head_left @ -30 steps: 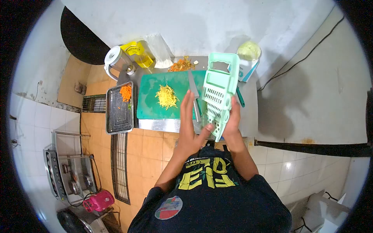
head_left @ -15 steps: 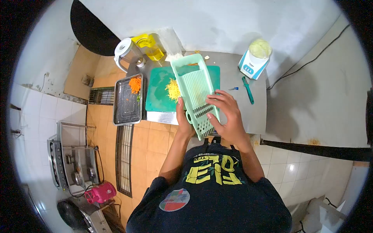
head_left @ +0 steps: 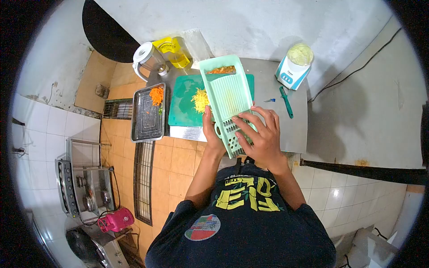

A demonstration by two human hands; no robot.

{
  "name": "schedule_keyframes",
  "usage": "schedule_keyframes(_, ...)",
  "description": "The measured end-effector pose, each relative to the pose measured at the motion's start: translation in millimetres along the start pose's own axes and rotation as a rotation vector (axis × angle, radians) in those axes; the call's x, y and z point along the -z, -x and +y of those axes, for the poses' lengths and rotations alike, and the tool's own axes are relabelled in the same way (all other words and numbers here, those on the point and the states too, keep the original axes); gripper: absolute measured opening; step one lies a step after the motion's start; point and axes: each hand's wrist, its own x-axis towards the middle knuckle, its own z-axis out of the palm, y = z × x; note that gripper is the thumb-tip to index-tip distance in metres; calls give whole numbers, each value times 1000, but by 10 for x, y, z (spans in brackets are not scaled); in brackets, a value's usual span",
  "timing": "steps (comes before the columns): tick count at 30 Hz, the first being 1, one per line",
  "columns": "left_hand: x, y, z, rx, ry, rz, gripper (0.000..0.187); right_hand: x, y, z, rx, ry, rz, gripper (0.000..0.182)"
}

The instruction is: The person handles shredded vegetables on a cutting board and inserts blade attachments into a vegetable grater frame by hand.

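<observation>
Grater [head_left: 229,91]: just flipped, ribbed face up; partly hiding the green board [head_left: 182,96] | left hand [head_left: 212,133]: fingers gripping its side; right hand [head_left: 264,142]: fingers spread at the blades; cutting rows lie exposed

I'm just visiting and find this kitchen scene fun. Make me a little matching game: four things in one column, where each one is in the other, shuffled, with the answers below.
Things
1. Pale green grater
2. Orange shreds
3. Yellow shreds
4. Round pale vegetable

Places
A. On the green cutting board
B. On top of the white-and-blue appliance
C. In the left hand, with the right hand over its lower part
D. In the metal tray

Right pairs: 1-C, 2-D, 3-A, 4-B
</observation>
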Motion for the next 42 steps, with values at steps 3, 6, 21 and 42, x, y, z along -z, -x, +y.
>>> schedule_keyframes(3, -42, 8, 42, -19, -129, 19, 85, 8, 12, 11, 0, -2, 18, 36)
schedule_keyframes(6, -45, -9, 48, -24, -71, -29, 85, 24, 19, 19, -3, -12, 25, 36)
schedule_keyframes(21, -127, -14, -2, -9, -216, 22, 84, 16, 33, 57, -8, -63, 79, 35)
schedule_keyframes(42, -11, -93, -174, -57, -404, 69, 57, -107, 142, 224, -781, -1271, 178, 52)
